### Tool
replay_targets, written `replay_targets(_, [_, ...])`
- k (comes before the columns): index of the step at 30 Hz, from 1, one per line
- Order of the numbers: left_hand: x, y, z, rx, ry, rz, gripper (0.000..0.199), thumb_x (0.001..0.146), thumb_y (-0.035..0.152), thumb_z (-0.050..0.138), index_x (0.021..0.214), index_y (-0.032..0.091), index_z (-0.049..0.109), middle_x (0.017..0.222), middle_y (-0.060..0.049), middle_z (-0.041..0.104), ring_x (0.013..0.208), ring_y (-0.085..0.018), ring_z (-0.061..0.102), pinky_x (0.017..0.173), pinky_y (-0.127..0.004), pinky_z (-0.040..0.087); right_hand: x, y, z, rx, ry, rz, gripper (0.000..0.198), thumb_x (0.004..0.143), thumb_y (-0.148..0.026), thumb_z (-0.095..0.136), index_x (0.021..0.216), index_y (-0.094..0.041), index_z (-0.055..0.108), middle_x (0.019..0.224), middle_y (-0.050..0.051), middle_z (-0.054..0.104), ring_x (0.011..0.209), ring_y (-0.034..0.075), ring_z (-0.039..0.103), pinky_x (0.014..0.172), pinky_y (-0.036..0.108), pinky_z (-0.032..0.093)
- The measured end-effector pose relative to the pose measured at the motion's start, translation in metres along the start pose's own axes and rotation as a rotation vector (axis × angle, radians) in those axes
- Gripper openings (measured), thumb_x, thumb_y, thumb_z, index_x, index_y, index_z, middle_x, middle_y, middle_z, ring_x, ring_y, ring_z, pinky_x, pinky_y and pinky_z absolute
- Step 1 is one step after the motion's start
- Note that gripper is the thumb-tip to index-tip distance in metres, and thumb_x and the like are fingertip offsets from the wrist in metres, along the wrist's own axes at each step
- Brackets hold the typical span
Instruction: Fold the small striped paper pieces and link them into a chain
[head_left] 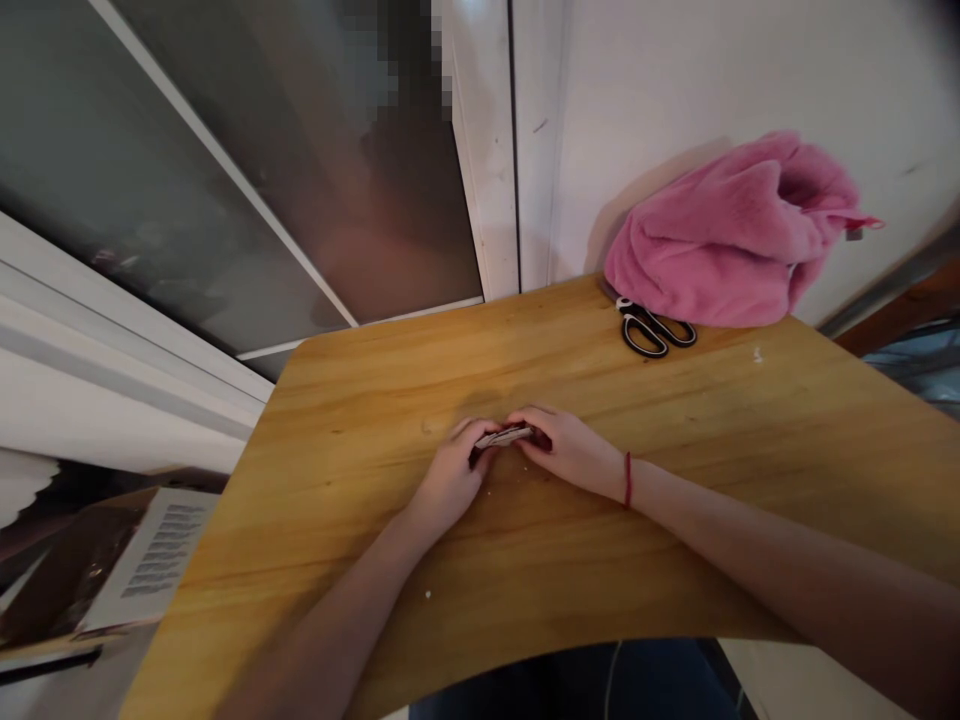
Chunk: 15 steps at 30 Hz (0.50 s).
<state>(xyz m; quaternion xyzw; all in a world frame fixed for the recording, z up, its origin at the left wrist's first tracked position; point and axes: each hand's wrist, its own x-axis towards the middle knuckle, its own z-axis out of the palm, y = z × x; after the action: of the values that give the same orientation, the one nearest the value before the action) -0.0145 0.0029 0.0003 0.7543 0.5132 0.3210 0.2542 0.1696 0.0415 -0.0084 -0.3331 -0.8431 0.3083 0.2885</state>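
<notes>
Over the middle of the wooden table, my left hand and my right hand are closed on the two ends of a small stack of cards. Pale, layered edges show between the hands, with dark red at both ends. The faces of the cards cannot be made out from here. My left fingers wrap round the left end, while my right fingers curl over the right end. A red string bracelet circles my right wrist.
Black-handled scissors lie at the table's back right, their blades hidden beneath a pink plush bundle against the wall. Small white bits dot the tabletop. An open cardboard box stands at the left, and a glass-paned door borders the back left.
</notes>
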Motion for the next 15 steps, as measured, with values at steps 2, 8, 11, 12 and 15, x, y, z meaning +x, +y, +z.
replay_targets(2, [0.0000, -0.0002, -0.0011, 0.006, 0.026, -0.025, 0.016, 0.080, 0.017, 0.053, 0.095, 0.021, 0.054, 0.091, -0.002, 0.056, 0.082, -0.013, 0.053, 0.075, -0.026, 0.042, 0.0003, -0.0006, -0.0019, -0.009, 0.014, -0.009, 0.025, 0.078, -0.013, 0.048, 0.102, -0.017, 0.054, 0.094, 0.005, 0.058, 0.079, 0.013, 0.053, 0.071, 0.025, 0.041])
replay_targets(8, [0.0006, -0.0041, -0.0039, 0.024, -0.015, -0.104, 0.015, 0.079, 0.022, 0.055, 0.094, 0.021, 0.054, 0.074, 0.001, 0.055, 0.066, -0.012, 0.051, 0.064, -0.024, 0.043, 0.0009, 0.0009, -0.0030, -0.081, -0.010, 0.037, 0.026, 0.077, -0.021, 0.056, 0.101, -0.016, 0.054, 0.094, 0.006, 0.057, 0.078, 0.014, 0.052, 0.069, 0.026, 0.040])
replay_targets(11, [-0.0002, -0.0029, -0.0038, 0.002, 0.002, -0.074, 0.008, 0.080, 0.020, 0.053, 0.088, 0.021, 0.054, 0.074, 0.001, 0.056, 0.066, -0.011, 0.051, 0.063, -0.022, 0.042, 0.0001, 0.0002, -0.0030, -0.029, -0.030, 0.003, 0.017, 0.081, -0.016, 0.049, 0.096, -0.017, 0.055, 0.090, 0.004, 0.057, 0.076, 0.012, 0.052, 0.068, 0.023, 0.039])
replay_targets(12, [-0.0005, -0.0023, -0.0036, -0.002, 0.015, -0.065, 0.007, 0.080, 0.020, 0.052, 0.087, 0.020, 0.055, 0.076, 0.001, 0.056, 0.068, -0.011, 0.051, 0.064, -0.022, 0.042, -0.0002, -0.0003, -0.0032, -0.022, -0.022, -0.010, 0.016, 0.081, -0.015, 0.048, 0.095, -0.017, 0.055, 0.090, 0.004, 0.057, 0.076, 0.012, 0.052, 0.068, 0.023, 0.039])
replay_targets(15, [-0.0013, -0.0016, -0.0027, -0.025, 0.019, -0.084, 0.011, 0.080, 0.021, 0.053, 0.091, 0.021, 0.054, 0.080, 0.001, 0.058, 0.069, -0.011, 0.052, 0.065, -0.022, 0.042, -0.0008, -0.0006, -0.0033, -0.051, -0.003, 0.005, 0.015, 0.081, -0.018, 0.050, 0.095, -0.017, 0.055, 0.091, 0.004, 0.057, 0.077, 0.012, 0.053, 0.067, 0.023, 0.039])
